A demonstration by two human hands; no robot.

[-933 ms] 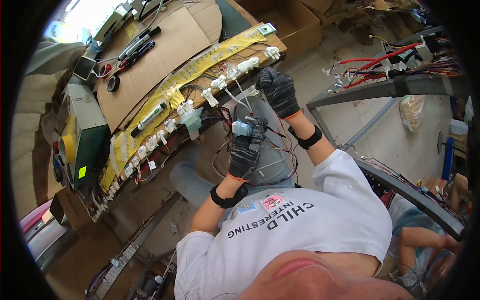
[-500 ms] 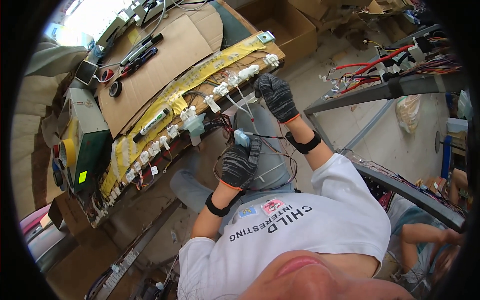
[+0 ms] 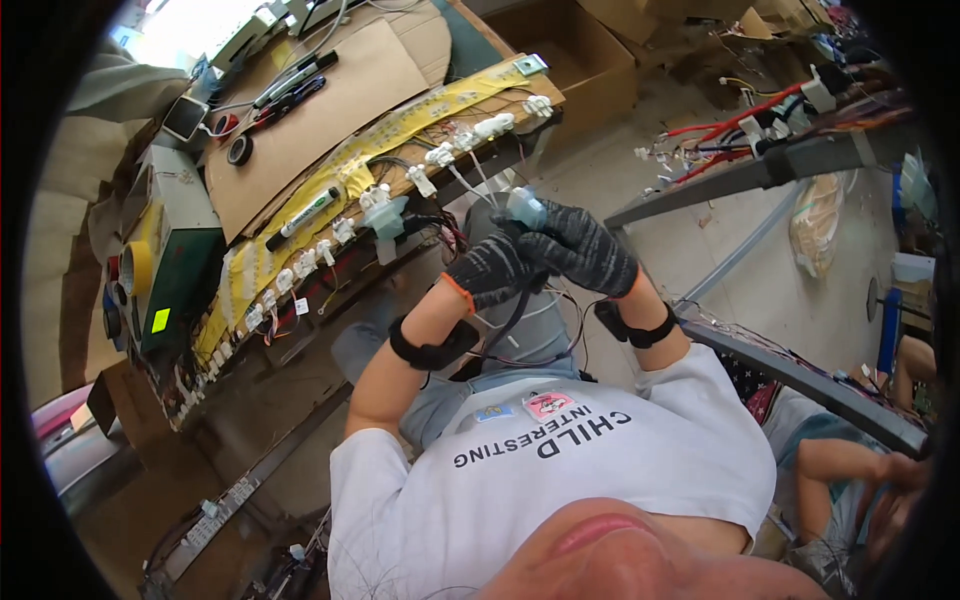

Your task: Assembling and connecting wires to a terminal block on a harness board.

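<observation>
Both my hands wear dark knitted gloves and meet in front of my chest. My left hand (image 3: 490,272) and my right hand (image 3: 585,250) close together on a small pale blue-white connector (image 3: 526,208) that sticks up between the fingertips. Thin dark wires (image 3: 515,320) hang from it toward my lap. Just beyond the hands lies a long wiring board (image 3: 330,210) with yellow tape. A row of white connectors (image 3: 470,135) sits along the board's edge.
A green-capped marker (image 3: 305,212), a cardboard sheet (image 3: 320,110), a green box (image 3: 180,290) and tape rolls (image 3: 135,265) lie at the left. A metal frame (image 3: 740,175) with red wires crosses the right side. Another person's arm (image 3: 850,460) shows at the lower right.
My right hand has drawn back from the board's connectors and joined my left hand. Both hands have risen a little with the connector.
</observation>
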